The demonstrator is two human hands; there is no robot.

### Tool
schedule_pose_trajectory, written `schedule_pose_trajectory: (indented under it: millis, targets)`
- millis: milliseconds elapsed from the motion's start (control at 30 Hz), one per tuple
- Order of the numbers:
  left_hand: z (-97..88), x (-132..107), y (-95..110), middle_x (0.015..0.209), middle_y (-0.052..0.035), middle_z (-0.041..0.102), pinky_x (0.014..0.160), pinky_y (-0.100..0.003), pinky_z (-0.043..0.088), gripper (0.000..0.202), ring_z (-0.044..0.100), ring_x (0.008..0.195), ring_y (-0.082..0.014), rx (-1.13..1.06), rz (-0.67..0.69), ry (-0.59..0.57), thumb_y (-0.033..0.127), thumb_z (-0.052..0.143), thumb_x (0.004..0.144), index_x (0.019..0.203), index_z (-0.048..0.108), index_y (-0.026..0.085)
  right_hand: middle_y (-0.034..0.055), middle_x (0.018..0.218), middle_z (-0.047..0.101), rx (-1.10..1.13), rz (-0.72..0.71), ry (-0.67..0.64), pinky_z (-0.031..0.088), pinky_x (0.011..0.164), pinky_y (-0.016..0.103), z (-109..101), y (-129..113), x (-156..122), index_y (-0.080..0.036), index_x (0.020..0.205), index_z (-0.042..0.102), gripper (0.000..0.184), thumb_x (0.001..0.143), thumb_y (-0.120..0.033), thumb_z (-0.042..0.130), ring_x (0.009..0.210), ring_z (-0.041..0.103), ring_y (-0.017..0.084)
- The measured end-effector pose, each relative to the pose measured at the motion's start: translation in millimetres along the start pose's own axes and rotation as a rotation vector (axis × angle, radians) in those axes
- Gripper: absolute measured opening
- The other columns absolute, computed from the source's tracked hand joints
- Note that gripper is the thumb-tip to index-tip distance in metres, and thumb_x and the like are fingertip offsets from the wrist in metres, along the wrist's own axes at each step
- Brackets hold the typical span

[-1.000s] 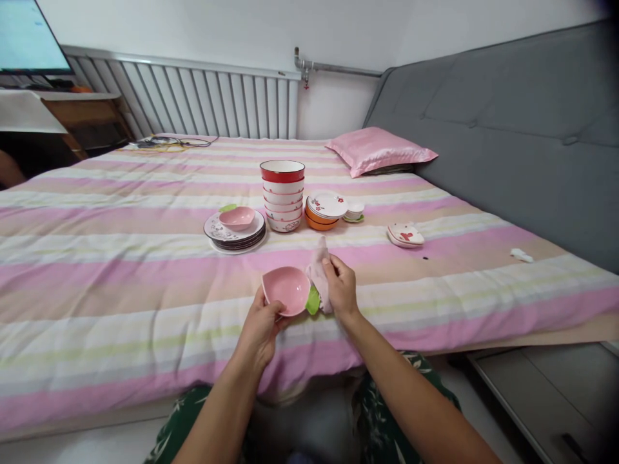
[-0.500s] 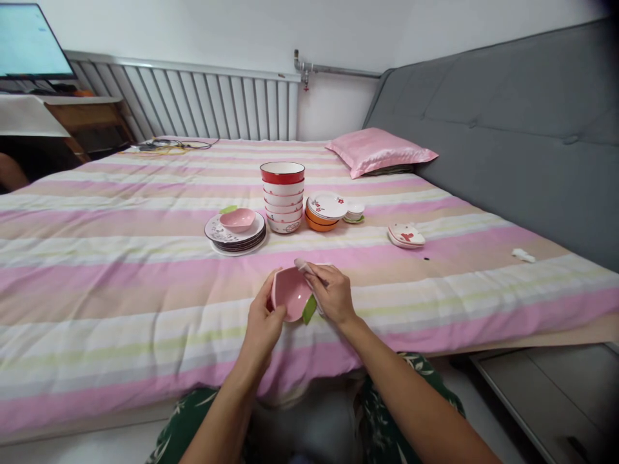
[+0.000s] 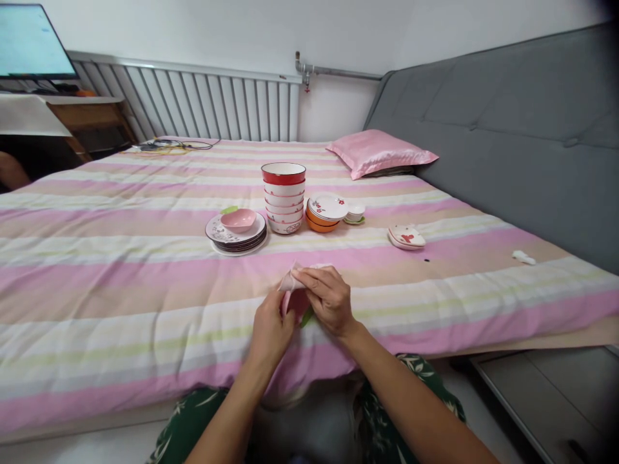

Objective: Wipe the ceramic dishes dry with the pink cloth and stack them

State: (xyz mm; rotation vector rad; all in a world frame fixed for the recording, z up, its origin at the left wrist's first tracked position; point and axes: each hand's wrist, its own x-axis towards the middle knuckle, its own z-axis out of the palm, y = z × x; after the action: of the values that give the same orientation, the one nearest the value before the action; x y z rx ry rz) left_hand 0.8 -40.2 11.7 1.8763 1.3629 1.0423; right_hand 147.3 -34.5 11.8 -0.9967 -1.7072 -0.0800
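My left hand (image 3: 271,322) grips the pink bowl (image 3: 296,301) by its left side; right hand (image 3: 331,299) pinches the pale cloth (image 3: 290,281) over its far rim. Bowl's tilted between both hands, mostly blocked by them; green leaf (image 3: 307,316) pokes out under the right. Beyond: plate stack (image 3: 239,238) topped by a second pink bowl (image 3: 238,221), tall bowl stack (image 3: 284,206), flowered plates (image 3: 329,205) on orange bowls (image 3: 319,225). Monitor (image 3: 36,45) text too small to read. Forearms converge, fingers curled.
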Motion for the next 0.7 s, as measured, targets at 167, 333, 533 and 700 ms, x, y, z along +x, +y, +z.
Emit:
schedule_pose_trajectory:
  millis: [167, 333, 533, 700]
  targets:
    - [0.0, 2, 1, 0.113, -0.0081, 0.066, 0.09, -0.038, 0.049, 0.062, 0.062, 0.101, -0.0245, 0.001, -0.014, -0.007, 0.006, 0.043, 0.067, 0.128, 0.052, 0.015, 0.0009, 0.108, 0.07, 0.039, 0.133, -0.056, 0.047, 0.085, 0.033, -1, 5, 1, -0.029, 0.115, 0.065, 0.031, 0.09, -0.017, 0.051, 0.095, 0.061, 0.017]
    - [0.2, 2, 0, 0.12, -0.007, 0.064, 0.086, -0.035, 0.05, 0.07, 0.063, 0.098, -0.0225, -0.048, -0.059, 0.002, 0.005, 0.043, 0.066, 0.135, 0.047, 0.017, 0.0, 0.11, 0.07, 0.096, 0.277, -0.116, 0.044, 0.091, 0.033, 0, 14, 1, -0.03, 0.113, 0.066, 0.034, 0.087, -0.014, 0.052, 0.1, 0.062, 0.017]
    - [-1.4, 3, 0, 0.12, -0.0042, 0.064, 0.069, -0.027, 0.051, 0.07, 0.064, 0.079, -0.0162, -0.178, -0.13, 0.015, 0.006, 0.045, 0.065, 0.134, 0.048, 0.022, 0.0, 0.105, 0.072, 0.215, 0.521, -0.217, 0.046, 0.086, 0.032, -2, 21, 2, -0.029, 0.108, 0.07, 0.028, 0.084, -0.023, 0.055, 0.094, 0.064, 0.02]
    - [-2.4, 7, -7, 0.119, -0.0059, 0.064, 0.07, -0.023, 0.05, 0.069, 0.062, 0.091, -0.0183, -0.293, -0.162, 0.117, 0.008, 0.047, 0.063, 0.131, 0.051, 0.018, 0.0001, 0.076, 0.073, 0.216, 0.594, -0.258, 0.043, 0.063, 0.027, -3, 23, 1, -0.022, 0.092, 0.075, 0.023, 0.082, -0.033, 0.057, 0.066, 0.06, 0.018]
